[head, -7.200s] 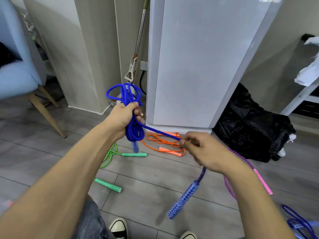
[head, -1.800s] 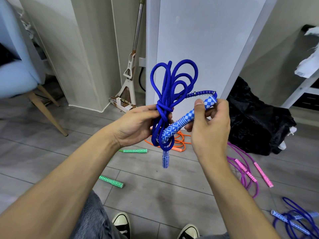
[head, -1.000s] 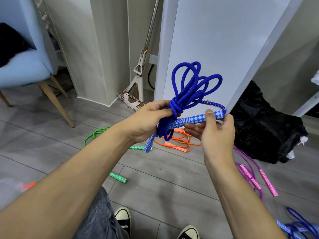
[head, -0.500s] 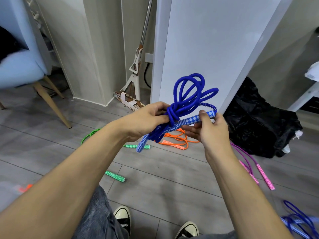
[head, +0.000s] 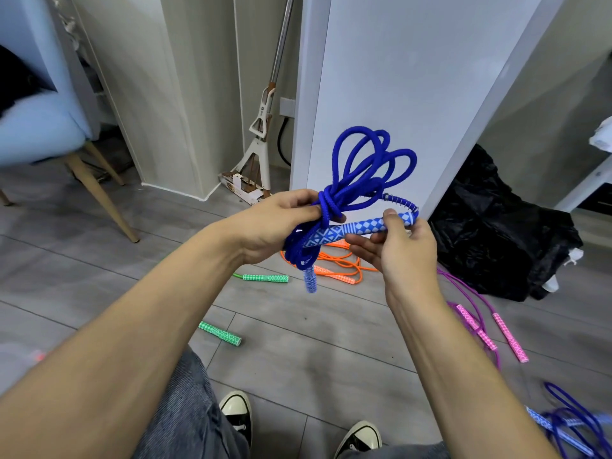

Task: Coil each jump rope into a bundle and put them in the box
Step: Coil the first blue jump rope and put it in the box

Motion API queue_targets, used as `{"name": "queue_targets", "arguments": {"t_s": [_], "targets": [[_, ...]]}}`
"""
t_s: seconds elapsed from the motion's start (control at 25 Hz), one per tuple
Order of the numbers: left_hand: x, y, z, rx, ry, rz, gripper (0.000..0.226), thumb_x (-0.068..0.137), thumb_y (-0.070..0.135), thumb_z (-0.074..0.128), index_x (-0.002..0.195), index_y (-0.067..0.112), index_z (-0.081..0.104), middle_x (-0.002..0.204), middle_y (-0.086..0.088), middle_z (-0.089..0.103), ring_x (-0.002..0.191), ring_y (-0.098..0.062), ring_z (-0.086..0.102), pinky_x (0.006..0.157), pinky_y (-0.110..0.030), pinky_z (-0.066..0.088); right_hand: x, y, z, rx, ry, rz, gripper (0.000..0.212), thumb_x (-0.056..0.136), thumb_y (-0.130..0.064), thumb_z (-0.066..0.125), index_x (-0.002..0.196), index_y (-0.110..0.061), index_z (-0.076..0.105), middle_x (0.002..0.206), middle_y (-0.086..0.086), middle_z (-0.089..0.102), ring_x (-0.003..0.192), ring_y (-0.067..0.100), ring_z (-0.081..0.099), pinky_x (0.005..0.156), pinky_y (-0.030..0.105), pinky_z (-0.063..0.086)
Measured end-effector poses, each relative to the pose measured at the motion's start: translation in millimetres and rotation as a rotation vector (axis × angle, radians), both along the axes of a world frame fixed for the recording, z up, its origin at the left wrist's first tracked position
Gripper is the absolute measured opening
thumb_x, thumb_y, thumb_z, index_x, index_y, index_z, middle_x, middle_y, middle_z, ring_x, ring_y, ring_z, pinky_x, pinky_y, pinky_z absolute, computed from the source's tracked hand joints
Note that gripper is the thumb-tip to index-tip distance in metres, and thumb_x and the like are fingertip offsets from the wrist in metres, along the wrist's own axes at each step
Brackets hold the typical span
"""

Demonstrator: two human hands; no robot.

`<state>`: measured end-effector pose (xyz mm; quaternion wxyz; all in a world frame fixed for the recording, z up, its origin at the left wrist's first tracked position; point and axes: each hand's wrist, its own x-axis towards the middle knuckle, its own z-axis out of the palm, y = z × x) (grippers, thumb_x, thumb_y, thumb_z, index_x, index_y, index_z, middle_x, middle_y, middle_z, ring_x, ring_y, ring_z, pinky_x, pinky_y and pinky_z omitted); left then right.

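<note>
One blue jump rope point(head: 359, 180), coiled, held above the floor: left hand point(head: 281, 220) pinching the wrapped waist, right hand point(head: 402, 250) gripping its stiff handle point(head: 357, 228); light, floppy, probably best carried by the waist

No legible text, label, brand or number appears; a small mark on the mop point(head: 261, 109) is too blurred to read.

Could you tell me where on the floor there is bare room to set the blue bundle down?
Bare boards lie between the green handle and the pink handles, ahead of the shoes. Crowded: around the orange rope, and by the second blue rope.
</note>
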<state>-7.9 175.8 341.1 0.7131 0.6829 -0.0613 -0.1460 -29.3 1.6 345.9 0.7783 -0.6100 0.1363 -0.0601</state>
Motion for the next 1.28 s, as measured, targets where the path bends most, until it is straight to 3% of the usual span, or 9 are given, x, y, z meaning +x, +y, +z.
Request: {"name": "queue_targets", "arguments": {"t_s": [0.08, 0.16, 0.4, 0.48, 0.6, 0.68, 0.8, 1.08, 1.28], "targets": [[1.6, 0.9, -1.5, -0.085, 0.033, 0.021, 0.028, 0.104, 0.009, 0.042, 0.125, 0.009, 0.060, 0.119, -0.011, 0.070, 0.101, -0.028, 0.053, 0.090, -0.045, 0.041, -3.0, 3.7, 1.4, -0.015, -0.045, -0.002, 0.009, 0.104, -0.017, 0.048, 0.099, -0.010, 0.043, 0.067, 0.007, 0.049, 0.062, 0.030, 0.074, 0.052, 0.031, 0.058], [3.6, 1.1, -3.9, -0.110, 0.038, 0.053, 0.026, 0.104, 0.010, 0.043, 0.123, 0.010, 0.061, 0.115, -0.009, 0.070, 0.098, -0.028, 0.049, 0.087, -0.045, 0.039, -4.7, 4.7, 4.1, -0.040, -0.081, 0.029, 0.009, 0.104, -0.016, 0.048, 0.099, -0.010, 0.043, 0.064, 0.005, 0.051, 0.064, 0.031, 0.075, 0.054, 0.032, 0.060], [-1.8, -14.3, -7.7, 0.023, -0.052, 0.124, 0.017, 0.101, 0.007, 0.049, 0.114, 0.008, 0.060, 0.099, -0.009, 0.070, 0.086, -0.013, 0.066, 0.075, -0.021, 0.055, -4.6, 4.3, -5.3, -0.356, -0.110, 0.284, 0.011, 0.104, -0.016, 0.049, 0.102, -0.007, 0.044, 0.073, 0.011, 0.065, 0.063, 0.030, 0.074, 0.057, 0.037, 0.060], [-2.9, -18.8, -7.5, -0.005, -0.025, 0.138, 0.015, 0.102, 0.010, 0.050, 0.113, 0.008, 0.060, 0.093, -0.008, 0.067, 0.082, -0.016, 0.065, 0.072, -0.025, 0.054, -5.6, 7.5, -11.1, -0.414, -0.100, 0.328, 0.015, 0.103, -0.020, 0.052, 0.098, -0.009, 0.044, 0.072, 0.007, 0.064, 0.062, 0.027, 0.074, 0.061, 0.041, 0.061], [-3.4, -18.6, -4.7, -0.096, 0.029, 0.176, 0.017, 0.102, 0.016, 0.050, 0.112, 0.010, 0.062, 0.098, -0.006, 0.074, 0.085, -0.024, 0.067, 0.079, -0.043, 0.055, -2.8, 5.4, -16.7, -0.599, -0.102, 0.388, 0.016, 0.101, -0.028, 0.054, 0.097, -0.013, 0.052, 0.075, 0.004, 0.065, 0.065, 0.021, 0.070, 0.065, 0.041, 0.056], [-4.1, -16.8, -1.1, -0.118, 0.048, 0.202, 0.022, 0.103, 0.016, 0.048, 0.118, 0.007, 0.061, 0.104, -0.004, 0.075, 0.089, -0.022, 0.071, 0.073, -0.039, 0.058, -2.3, 3.6, -18.5, -0.707, -0.098, 0.487, 0.018, 0.097, -0.036, 0.054, 0.096, -0.017, 0.056, 0.079, 0.006, 0.066, 0.070, 0.023, 0.064, 0.070, 0.045, 0.053], [-5.4, -13.5, 1.9, -0.106, 0.056, 0.192, 0.022, 0.102, 0.017, 0.050, 0.117, 0.007, 0.062, 0.108, -0.005, 0.075, 0.095, -0.022, 0.071, 0.072, -0.038, 0.060, 1.5, -2.3, -17.5, -0.738, -0.046, 0.562, 0.022, 0.095, -0.039, 0.053, 0.101, -0.018, 0.059, 0.086, 0.008, 0.067, 0.078, 0.026, 0.064, 0.076, 0.045, 0.054], [-10.0, -9.1, 3.9, 0.010, 0.104, 0.145, 0.028, 0.095, 0.011, 0.062, 0.122, 0.009, 0.059, 0.109, -0.018, 0.073, 0.097, -0.030, 0.072, 0.073, -0.039, 0.061, 5.0, -11.8, -19.3, -0.775, 0.023, 0.584, 0.017, 0.100, -0.032, 0.049, 0.096, -0.016, 0.053, 0.100, 0.019, 0.068, 0.081, 0.033, 0.062, 0.068, 0.036, 0.045], [-4.2, -11.0, 1.3, -0.071, 0.039, 0.327, 0.025, 0.096, 0.009, 0.060, 0.120, 0.002, 0.059, 0.107, -0.021, 0.072, 0.083, -0.025, 0.074, 0.066, -0.038, 0.061, 9.8, -9.6, -18.2, -0.663, 0.069, 0.415, 0.018, 0.097, -0.033, 0.047, 0.106, -0.021, 0.057, 0.093, 0.001, 0.067, 0.082, 0.020, 0.062, 0.069, 0.032, 0.046]]}}
